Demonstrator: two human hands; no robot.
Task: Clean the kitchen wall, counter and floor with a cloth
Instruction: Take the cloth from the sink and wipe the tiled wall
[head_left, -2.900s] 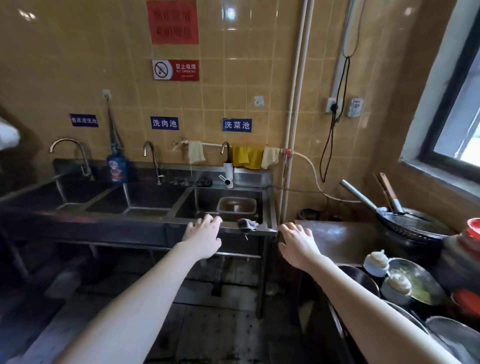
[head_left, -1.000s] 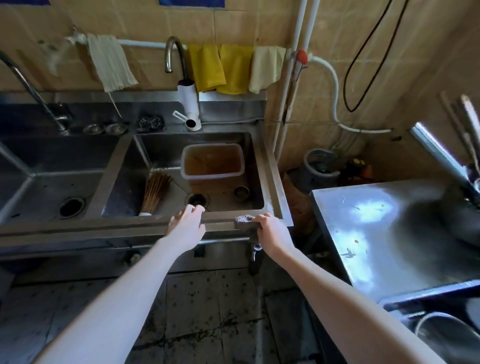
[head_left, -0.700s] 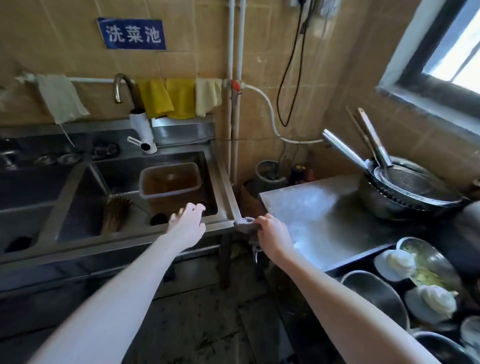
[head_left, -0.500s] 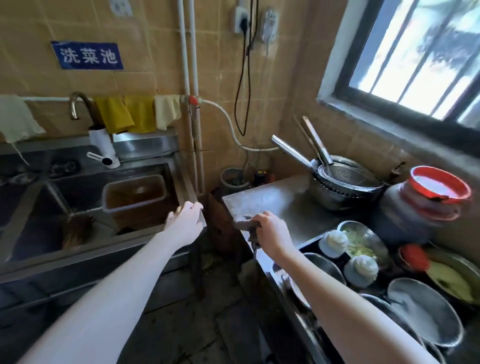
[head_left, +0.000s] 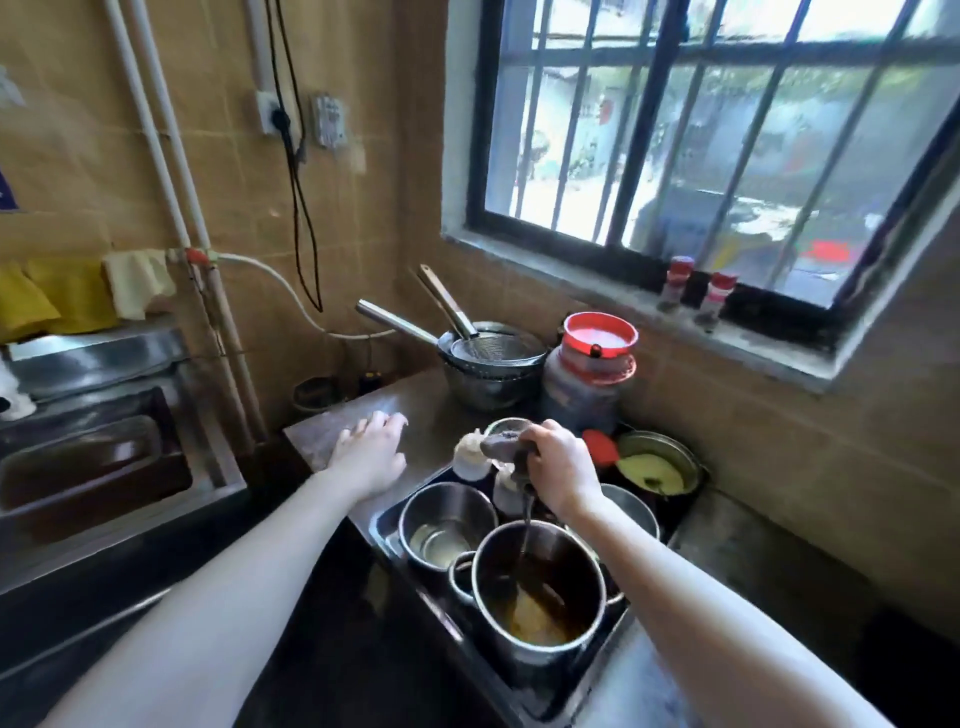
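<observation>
Right hand (head_left: 558, 470) grips the cloth (head_left: 498, 446) above the pots (head_left: 519, 654); left hand (head_left: 371, 452), fingers straight, at its nine o'clock over the bench (head_left: 317, 434). Wiping seems not yet begun; next, press cloth down.

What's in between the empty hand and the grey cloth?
In the head view, a strip of bare steel counter and a small white-topped pot lie between the left hand and the cloth that the right hand grips.

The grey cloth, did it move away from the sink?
Yes. The grey cloth left the sink rim, going right; the right hand holds it above the pots.
</observation>
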